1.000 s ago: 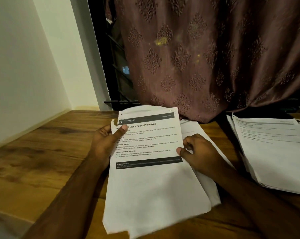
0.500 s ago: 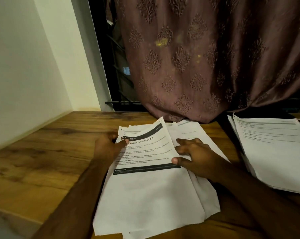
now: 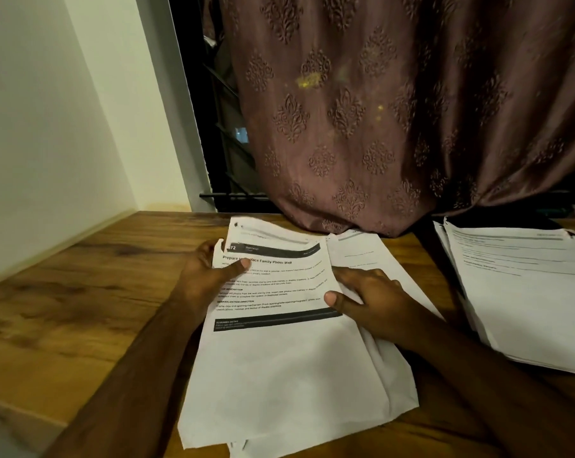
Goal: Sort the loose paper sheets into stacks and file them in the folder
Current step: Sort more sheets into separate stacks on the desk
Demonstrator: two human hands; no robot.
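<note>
A printed white sheet [image 3: 276, 352] headed "Family Photo Wall" lies on top of a loose bundle of sheets in the middle of the wooden table [image 3: 64, 312]. My left hand [image 3: 203, 276] grips the bundle's upper left edge, thumb pressed on the top sheet. My right hand [image 3: 368, 299] pinches the top sheet's right edge with thumb on top and fingers underneath. More sheets [image 3: 365, 256] stick out under the bundle to the right. A second stack of printed sheets [image 3: 524, 292] lies at the right of the table. No folder is visible.
A brown patterned curtain [image 3: 395, 120] hangs right behind the table and brushes its far edge. A white wall [image 3: 48, 127] closes off the left side. Bare wood shows on the table's left half.
The bundle dropped flatter half a second ago and its top edge now lifts slightly again. A new sheet numbered 72 is on top. My right thumb stays at the right edge.
</note>
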